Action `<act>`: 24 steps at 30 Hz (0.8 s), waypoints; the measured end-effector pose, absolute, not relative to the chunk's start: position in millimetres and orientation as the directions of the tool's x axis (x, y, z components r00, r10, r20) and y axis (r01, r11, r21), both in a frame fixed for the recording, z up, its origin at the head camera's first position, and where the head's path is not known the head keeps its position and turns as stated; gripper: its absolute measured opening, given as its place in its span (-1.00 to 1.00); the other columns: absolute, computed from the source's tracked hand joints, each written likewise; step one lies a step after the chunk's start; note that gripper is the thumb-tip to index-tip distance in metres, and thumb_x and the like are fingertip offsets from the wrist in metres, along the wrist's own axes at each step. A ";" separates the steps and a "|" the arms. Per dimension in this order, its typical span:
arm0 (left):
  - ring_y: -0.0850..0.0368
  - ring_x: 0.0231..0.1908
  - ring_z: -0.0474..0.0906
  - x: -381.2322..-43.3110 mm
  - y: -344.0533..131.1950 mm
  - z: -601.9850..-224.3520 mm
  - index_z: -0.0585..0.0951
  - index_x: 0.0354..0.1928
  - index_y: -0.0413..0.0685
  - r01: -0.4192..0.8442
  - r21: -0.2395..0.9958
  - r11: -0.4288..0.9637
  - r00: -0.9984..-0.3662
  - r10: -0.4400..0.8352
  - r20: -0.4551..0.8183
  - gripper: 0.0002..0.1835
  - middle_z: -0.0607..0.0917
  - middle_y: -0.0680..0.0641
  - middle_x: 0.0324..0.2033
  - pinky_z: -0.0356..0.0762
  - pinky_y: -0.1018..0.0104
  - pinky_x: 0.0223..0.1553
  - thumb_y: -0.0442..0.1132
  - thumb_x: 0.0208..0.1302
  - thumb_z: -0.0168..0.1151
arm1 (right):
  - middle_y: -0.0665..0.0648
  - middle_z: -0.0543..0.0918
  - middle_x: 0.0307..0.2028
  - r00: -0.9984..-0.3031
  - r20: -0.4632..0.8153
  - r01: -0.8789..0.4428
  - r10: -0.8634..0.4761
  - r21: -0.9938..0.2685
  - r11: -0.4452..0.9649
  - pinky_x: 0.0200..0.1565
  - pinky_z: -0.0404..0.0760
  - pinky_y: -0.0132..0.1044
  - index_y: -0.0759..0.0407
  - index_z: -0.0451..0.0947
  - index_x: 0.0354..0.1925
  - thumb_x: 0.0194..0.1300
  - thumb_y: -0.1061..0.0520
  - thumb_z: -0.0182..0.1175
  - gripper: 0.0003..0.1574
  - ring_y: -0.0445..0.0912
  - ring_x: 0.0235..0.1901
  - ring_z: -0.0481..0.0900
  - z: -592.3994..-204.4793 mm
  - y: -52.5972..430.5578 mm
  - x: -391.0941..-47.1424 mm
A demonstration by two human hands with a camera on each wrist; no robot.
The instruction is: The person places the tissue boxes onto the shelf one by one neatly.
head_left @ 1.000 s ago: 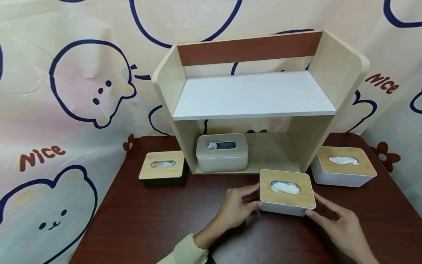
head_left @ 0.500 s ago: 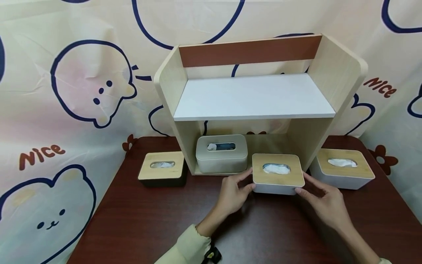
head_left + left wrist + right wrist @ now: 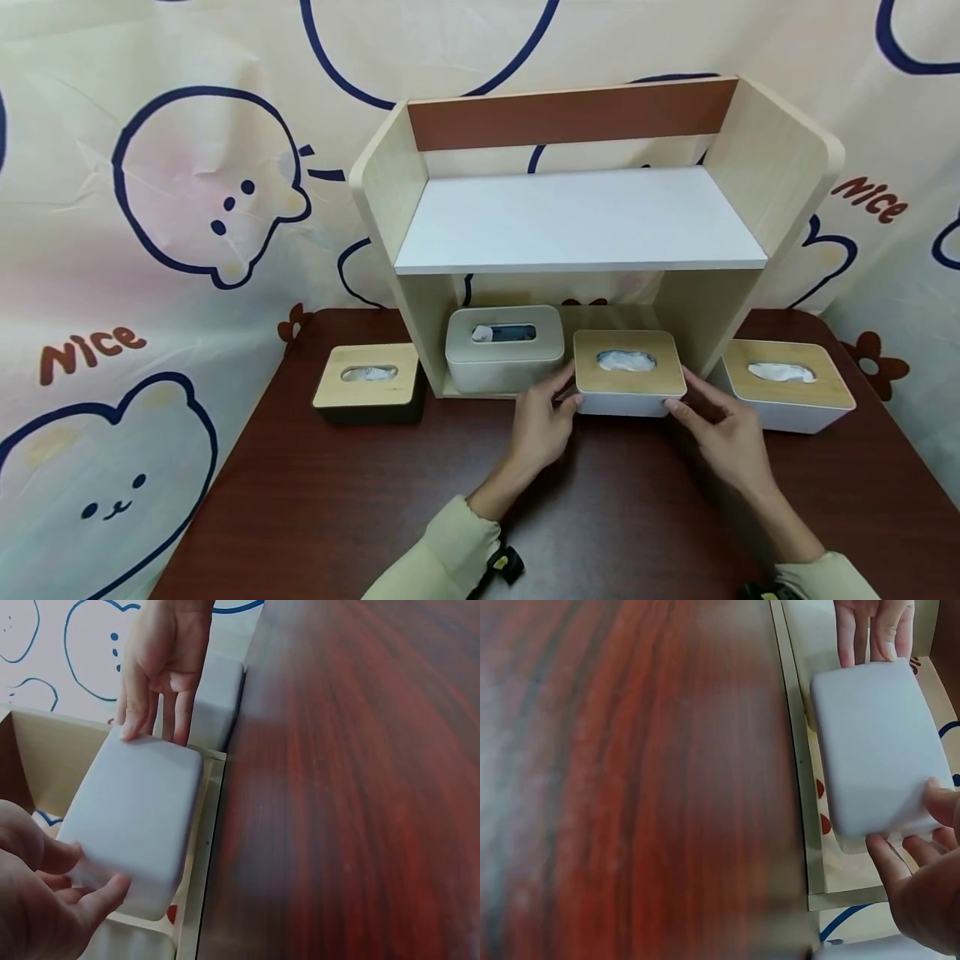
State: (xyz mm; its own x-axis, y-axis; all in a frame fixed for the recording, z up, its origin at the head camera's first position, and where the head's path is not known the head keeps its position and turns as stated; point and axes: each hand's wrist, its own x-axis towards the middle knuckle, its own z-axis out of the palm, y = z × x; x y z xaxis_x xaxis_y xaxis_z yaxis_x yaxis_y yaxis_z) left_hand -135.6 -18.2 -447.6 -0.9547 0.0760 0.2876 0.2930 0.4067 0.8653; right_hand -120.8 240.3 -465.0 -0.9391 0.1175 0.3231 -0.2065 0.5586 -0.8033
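Observation:
A white tissue box with a wooden lid [image 3: 630, 372] is held between both hands at the right half of the shelf's lower opening. My left hand [image 3: 542, 421] grips its left end, and my right hand [image 3: 723, 429] grips its right end. In the left wrist view the white side of the tissue box [image 3: 139, 810] shows, thumbs and fingers at its two ends. The right wrist view has the same white face of the tissue box [image 3: 877, 742] close over the shelf's bottom edge. Just left of it, a grey tissue box [image 3: 505, 350] stands inside the lower compartment.
The light wooden shelf [image 3: 772, 167] has a white upper board [image 3: 577, 221]. A black tissue box with a wooden lid [image 3: 369, 383] sits to its left. Another white tissue box with a wooden lid [image 3: 787, 385] is at its right, on the dark brown table [image 3: 315, 517].
Both hands have carried the white tissue box away from me and slightly left, from in front of the shelf to its lower opening. The other boxes have stayed put.

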 end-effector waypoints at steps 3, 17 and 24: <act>0.06 0.30 0.65 -138.6 -15.0 -450.1 0.63 0.39 -0.19 0.288 0.871 0.398 -0.955 0.053 0.291 -0.46 0.72 -0.16 0.28 0.71 0.18 0.25 -0.44 0.39 0.41 | 0.13 0.69 0.31 -0.942 0.302 -0.181 0.144 -0.822 0.540 0.13 0.31 -0.80 0.07 0.63 0.40 0.38 0.08 0.51 -0.34 -0.67 0.22 0.40 -466.4 237.8 -125.1; 0.09 0.28 0.63 -153.0 -2.5 -459.4 0.57 0.46 -0.13 0.248 0.879 0.407 -0.963 0.006 0.269 -0.46 0.68 -0.14 0.32 0.73 0.09 0.21 -0.38 0.47 0.34 | 0.14 0.74 0.19 -0.920 0.275 -0.146 0.280 -0.902 0.407 -0.11 0.56 -0.73 0.07 0.68 0.32 0.32 0.25 0.52 -0.38 -0.63 -0.01 0.59 -476.1 227.5 -142.7; 0.05 0.21 0.69 -161.4 -1.7 -459.1 0.60 0.42 -0.18 0.271 0.868 0.415 -0.952 -0.015 0.305 -0.49 0.69 -0.18 0.30 0.77 0.12 0.15 -0.36 0.47 0.35 | 0.31 0.73 0.13 -0.902 0.300 -0.173 0.310 -0.910 0.376 -0.21 0.58 -0.75 0.20 0.68 0.31 0.35 0.30 0.48 -0.43 -0.70 -0.13 0.59 -472.7 216.8 -148.8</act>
